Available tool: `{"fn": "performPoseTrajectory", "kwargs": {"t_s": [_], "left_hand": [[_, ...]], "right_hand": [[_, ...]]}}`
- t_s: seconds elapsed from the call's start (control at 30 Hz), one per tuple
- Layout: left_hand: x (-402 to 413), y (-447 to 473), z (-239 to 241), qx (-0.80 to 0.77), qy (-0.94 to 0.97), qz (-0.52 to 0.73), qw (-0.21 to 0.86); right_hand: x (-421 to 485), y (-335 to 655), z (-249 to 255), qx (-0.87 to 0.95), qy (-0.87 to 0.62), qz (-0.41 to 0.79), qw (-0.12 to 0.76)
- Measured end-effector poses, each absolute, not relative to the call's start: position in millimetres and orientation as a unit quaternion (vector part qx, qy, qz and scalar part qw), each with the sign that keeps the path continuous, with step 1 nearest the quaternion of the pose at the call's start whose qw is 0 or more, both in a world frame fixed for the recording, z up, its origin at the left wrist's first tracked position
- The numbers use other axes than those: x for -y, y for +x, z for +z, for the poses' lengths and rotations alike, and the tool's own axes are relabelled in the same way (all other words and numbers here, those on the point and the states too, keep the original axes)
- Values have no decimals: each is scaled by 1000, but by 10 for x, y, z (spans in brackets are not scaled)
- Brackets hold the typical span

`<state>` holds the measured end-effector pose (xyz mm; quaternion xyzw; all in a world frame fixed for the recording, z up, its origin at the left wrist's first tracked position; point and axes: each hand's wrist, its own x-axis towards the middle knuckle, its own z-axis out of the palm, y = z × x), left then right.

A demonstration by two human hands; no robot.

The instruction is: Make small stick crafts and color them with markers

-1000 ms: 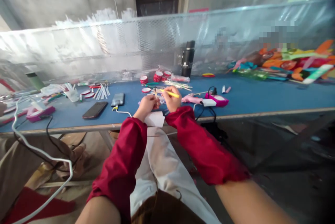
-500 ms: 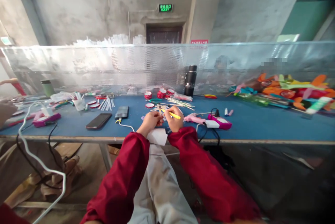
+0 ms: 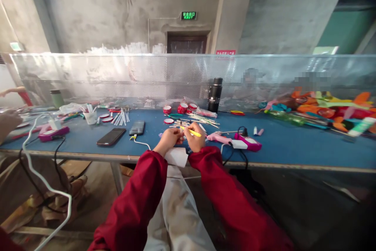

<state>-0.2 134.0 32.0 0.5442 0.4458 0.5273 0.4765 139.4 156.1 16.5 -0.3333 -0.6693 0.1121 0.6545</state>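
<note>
My right hand [image 3: 195, 140] is closed round a yellow pen [image 3: 194, 131], its tip pointing left toward my left hand [image 3: 169, 139]. The fingers of that left hand are pinched on a small, narrow brownish stick [image 3: 181, 124], which stands up between the two hands; its lower part is hidden. Both hands meet just above the front of the blue table. A white sheet of paper [image 3: 177, 157] lies below my wrists and juts over the table edge. Thin wooden sticks [image 3: 204, 120] are scattered just beyond my fingers.
Right of my hands lies a pink glue gun [image 3: 219, 138] near a purple device [image 3: 249, 143]. To the left are a dark phone [image 3: 111, 136] and a cabled power bank [image 3: 137, 128]. A black flask [image 3: 215, 95] stands behind. Colourful pieces [image 3: 326, 108] pile at right.
The whole view has shifted slightly, so the scene sits a little lower. The pen has tilted somewhat flatter, and my hands stay together in the same place.
</note>
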Motion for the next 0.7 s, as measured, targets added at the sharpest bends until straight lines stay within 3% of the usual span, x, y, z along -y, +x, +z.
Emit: {"fn": "performPoseTrajectory", "kwargs": {"t_s": [0.7], "left_hand": [[-1325, -10, 315, -449, 531, 539, 474]], "right_hand": [[-1537, 1386, 186, 668, -325, 137, 655]]}}
